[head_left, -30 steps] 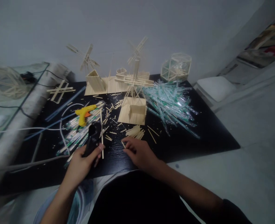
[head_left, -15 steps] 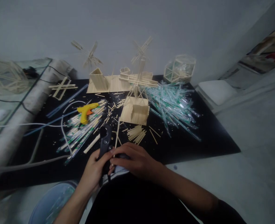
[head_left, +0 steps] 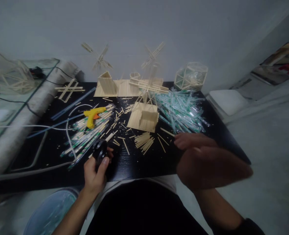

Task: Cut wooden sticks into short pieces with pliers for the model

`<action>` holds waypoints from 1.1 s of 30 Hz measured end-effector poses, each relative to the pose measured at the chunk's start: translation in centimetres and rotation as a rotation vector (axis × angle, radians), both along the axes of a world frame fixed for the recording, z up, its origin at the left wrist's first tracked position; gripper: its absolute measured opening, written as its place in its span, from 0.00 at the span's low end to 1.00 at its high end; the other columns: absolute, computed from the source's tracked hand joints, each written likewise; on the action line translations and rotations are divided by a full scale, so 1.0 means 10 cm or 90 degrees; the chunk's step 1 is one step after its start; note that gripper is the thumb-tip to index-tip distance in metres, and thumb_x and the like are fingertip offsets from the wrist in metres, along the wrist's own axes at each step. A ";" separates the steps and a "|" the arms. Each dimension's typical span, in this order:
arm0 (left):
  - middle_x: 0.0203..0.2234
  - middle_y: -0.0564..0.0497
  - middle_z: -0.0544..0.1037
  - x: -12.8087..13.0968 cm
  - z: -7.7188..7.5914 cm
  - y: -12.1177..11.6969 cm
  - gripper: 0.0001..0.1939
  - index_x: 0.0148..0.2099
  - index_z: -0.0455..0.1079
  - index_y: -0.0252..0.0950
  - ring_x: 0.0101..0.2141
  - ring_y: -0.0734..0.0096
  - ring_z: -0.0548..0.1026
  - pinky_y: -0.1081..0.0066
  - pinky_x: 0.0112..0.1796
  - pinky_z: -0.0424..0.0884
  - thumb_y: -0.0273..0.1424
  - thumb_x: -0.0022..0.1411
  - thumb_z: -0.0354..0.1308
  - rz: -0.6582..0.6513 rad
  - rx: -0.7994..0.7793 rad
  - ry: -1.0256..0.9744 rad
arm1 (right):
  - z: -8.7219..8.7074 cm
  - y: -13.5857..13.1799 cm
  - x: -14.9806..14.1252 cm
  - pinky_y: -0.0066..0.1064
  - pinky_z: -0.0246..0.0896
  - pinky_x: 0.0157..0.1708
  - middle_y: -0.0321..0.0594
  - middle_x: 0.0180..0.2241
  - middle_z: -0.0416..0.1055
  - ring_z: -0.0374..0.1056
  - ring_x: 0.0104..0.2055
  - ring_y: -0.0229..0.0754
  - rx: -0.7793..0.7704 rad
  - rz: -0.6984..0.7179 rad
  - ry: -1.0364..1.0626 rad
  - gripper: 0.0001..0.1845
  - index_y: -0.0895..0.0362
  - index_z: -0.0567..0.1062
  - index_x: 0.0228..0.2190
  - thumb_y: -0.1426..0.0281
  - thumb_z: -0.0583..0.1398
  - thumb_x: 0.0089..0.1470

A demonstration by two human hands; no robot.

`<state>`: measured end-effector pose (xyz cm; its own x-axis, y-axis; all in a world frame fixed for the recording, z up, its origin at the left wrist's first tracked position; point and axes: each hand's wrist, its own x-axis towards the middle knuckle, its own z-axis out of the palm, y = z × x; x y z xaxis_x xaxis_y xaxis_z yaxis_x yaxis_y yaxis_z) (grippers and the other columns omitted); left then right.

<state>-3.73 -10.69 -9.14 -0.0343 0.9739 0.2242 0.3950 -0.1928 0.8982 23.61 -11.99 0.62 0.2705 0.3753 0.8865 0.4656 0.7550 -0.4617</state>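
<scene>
My left hand (head_left: 96, 171) is closed round a black hand cutter (head_left: 100, 150) over the table's front edge; its jaws are foreshortened. Smeared by motion, my right hand (head_left: 203, 160) is raised at the right, with a thin wooden stick (head_left: 167, 132) poking out of its fingertips to the left. Between the hands lies a fan of cut wooden sticks (head_left: 144, 142). Behind it stands a stick-built model (head_left: 143, 117), with a flat base, a low box and a trestle carrying crossed blades. Wrapped chopsticks (head_left: 85, 138) lie beyond my left hand.
A yellow glue gun (head_left: 93, 116) with a white cord rests on the wrapped chopsticks. Torn plastic wrappers (head_left: 183, 111) are heaped at the right. More stick models (head_left: 107, 85) stand along the wall. A bin (head_left: 51, 212) is below at the left, a white stool (head_left: 229, 101) at the right.
My hands have come apart: the right swung up and right with a stick in its fingers, while the left moved slightly left with the cutter, now tipped away.
</scene>
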 end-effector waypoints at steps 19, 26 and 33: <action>0.40 0.49 0.79 0.22 0.39 -0.01 0.15 0.49 0.71 0.39 0.36 0.63 0.79 0.70 0.31 0.75 0.43 0.67 0.54 -0.186 -0.082 0.258 | -0.43 -0.21 -0.27 0.24 0.61 0.23 0.36 0.26 0.77 0.64 0.21 0.32 -0.694 0.283 0.186 0.09 0.57 0.78 0.35 0.64 0.62 0.61; 0.41 0.47 0.79 0.30 0.42 -0.09 0.13 0.52 0.67 0.40 0.40 0.61 0.79 0.63 0.40 0.76 0.38 0.70 0.52 -0.249 -0.042 0.310 | -0.42 -0.17 -0.30 0.24 0.57 0.20 0.39 0.27 0.78 0.61 0.19 0.31 -0.705 0.311 0.219 0.10 0.59 0.78 0.34 0.64 0.63 0.60; 0.41 0.48 0.79 0.34 0.40 -0.13 0.12 0.53 0.66 0.41 0.41 0.60 0.80 0.62 0.42 0.75 0.35 0.69 0.53 -0.263 -0.031 0.345 | -0.46 -0.19 -0.25 0.24 0.55 0.21 0.33 0.19 0.68 0.59 0.18 0.32 -0.706 0.284 0.151 0.12 0.59 0.79 0.30 0.65 0.61 0.61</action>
<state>-0.37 -12.00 -5.16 0.4478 0.8920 0.0611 0.6935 -0.3897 0.6060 21.12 -13.87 -3.98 0.0361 0.9990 -0.0273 0.0829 -0.0302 -0.9961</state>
